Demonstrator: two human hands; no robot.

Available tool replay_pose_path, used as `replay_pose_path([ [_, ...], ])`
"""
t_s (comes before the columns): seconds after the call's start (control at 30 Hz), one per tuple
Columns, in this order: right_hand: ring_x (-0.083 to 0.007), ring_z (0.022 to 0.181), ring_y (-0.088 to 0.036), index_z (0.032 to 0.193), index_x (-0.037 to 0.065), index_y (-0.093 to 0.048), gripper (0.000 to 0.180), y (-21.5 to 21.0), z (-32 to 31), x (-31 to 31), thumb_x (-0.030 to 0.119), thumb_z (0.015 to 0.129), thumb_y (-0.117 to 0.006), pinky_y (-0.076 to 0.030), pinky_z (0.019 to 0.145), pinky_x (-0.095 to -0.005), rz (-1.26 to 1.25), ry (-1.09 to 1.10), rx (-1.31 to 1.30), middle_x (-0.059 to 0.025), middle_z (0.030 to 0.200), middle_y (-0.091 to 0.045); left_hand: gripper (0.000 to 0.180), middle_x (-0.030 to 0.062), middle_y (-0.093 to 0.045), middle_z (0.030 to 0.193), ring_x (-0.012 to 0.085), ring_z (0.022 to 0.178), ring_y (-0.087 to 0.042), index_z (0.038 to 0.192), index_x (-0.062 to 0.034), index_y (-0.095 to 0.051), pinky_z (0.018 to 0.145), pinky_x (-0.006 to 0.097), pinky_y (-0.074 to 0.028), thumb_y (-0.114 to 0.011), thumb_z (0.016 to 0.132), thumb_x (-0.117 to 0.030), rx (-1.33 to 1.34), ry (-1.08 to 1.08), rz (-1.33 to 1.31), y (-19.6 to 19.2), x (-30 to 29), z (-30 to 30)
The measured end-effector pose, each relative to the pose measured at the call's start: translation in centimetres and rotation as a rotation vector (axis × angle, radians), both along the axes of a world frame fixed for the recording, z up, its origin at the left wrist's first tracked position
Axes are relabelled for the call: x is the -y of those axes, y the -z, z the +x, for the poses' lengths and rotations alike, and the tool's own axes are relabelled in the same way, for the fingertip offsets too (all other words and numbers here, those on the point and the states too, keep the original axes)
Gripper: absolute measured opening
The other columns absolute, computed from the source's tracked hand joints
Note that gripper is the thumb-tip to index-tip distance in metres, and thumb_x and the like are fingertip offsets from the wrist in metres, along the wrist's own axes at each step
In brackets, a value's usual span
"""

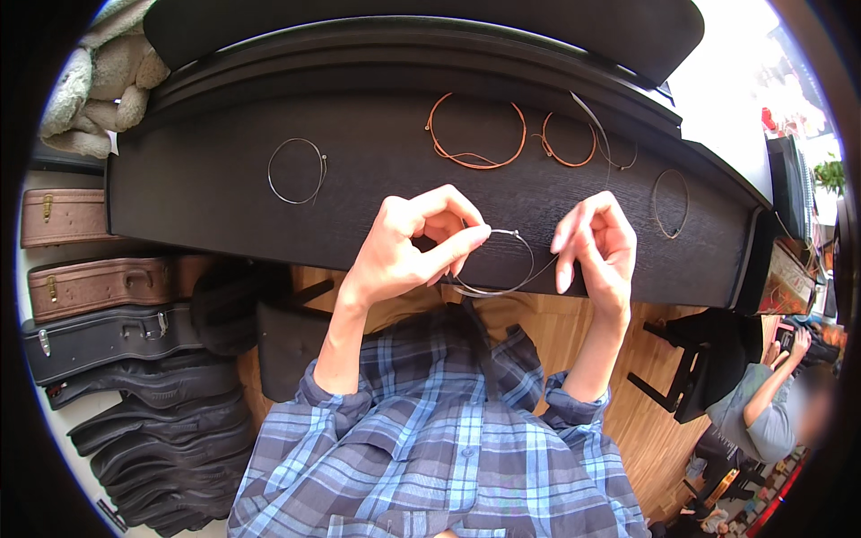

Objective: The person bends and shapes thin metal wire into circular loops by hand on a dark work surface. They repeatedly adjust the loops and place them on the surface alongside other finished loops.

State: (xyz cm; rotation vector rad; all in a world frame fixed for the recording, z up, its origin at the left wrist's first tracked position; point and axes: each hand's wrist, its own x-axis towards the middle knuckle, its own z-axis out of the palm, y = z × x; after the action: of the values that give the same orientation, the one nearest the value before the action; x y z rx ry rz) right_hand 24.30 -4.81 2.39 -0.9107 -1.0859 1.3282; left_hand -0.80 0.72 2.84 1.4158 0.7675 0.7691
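Note:
My left hand [417, 240] pinches a coiled silver guitar string [532, 263] between thumb and fingertips, just above the near edge of a black wooden lid [206, 215]. A small ball end shows on the coil close to those fingertips. My right hand [596, 247] has its fingers bent together, and a thin length of the same string runs up to them; the exact grip is partly hidden. Beyond the hands lie a large copper-coloured string coil [475, 165], a smaller copper-coloured coil [569, 164] and a loose silver string [599, 121]. Another silver coil [324, 175] lies to the left.
A thin string coil [688, 202] lies at the right of the lid. Plush toys [108, 85] sit at the far left. Brown and black instrument cases [117, 336] are stacked at the left. A black stool [708, 359] and another person [762, 403] are at the right.

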Motion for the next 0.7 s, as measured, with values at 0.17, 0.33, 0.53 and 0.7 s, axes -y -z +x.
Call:
replay_pose_path([
  [0.17, -0.0109, 0.040, -0.045, 0.110, 0.003, -0.045, 0.006, 0.7, 0.0, -0.2, 0.007, 0.106, -0.047, -0.040, 0.038, -0.0219, 0.052, 0.151, -0.189, -0.0077, 0.068, -0.055, 0.008, 0.0045, -0.064, 0.060, 0.0059, 0.044, -0.055, 0.093, 0.0007, -0.062, 0.040, 0.020, -0.039, -0.066, 0.096, -0.006, 0.080, -0.080, -0.075, 0.1, 0.0, 0.2],
  [0.33, -0.0035, 0.038, -0.035, 0.115, 0.004, -0.049, 0.010, 0.6, 0.1, -0.5, 0.010, 0.108, -0.044, -0.031, 0.039, -0.0180, 0.149, 0.214, -0.217, -0.0003, 0.068, -0.050, 0.007, 0.0087, -0.065, 0.062, 0.0121, 0.046, -0.062, 0.096, 0.0033, -0.060, 0.040, 0.023, -0.046, -0.064, 0.097, -0.003, 0.166, -0.141, -0.142, 0.0, -0.1, 0.2],
  [0.53, -0.0029, 0.038, -0.034, 0.111, 0.006, -0.052, 0.010, 0.5, 0.2, -0.4, 0.014, 0.108, -0.046, -0.032, 0.043, -0.0185, 0.164, 0.263, -0.219, 0.0003, 0.068, -0.051, 0.007, 0.0123, -0.068, 0.066, 0.0169, 0.050, -0.067, 0.097, 0.0038, -0.059, 0.045, 0.026, -0.052, -0.062, 0.098, -0.003, 0.178, -0.153, -0.103, 0.1, -0.1, 0.3],
  [0.7, -0.0086, 0.037, -0.042, 0.106, 0.004, -0.050, 0.005, 1.3, 0.5, -0.3, 0.009, 0.105, -0.051, -0.037, 0.045, -0.0228, 0.354, 0.166, -0.185, -0.0058, 0.068, -0.056, 0.011, 0.0143, -0.068, 0.065, 0.0208, 0.051, -0.069, 0.100, 0.0048, -0.057, 0.046, 0.027, -0.053, -0.062, 0.099, -0.005, 0.227, -0.185, -0.167, 0.0, -0.5, 0.0],
])
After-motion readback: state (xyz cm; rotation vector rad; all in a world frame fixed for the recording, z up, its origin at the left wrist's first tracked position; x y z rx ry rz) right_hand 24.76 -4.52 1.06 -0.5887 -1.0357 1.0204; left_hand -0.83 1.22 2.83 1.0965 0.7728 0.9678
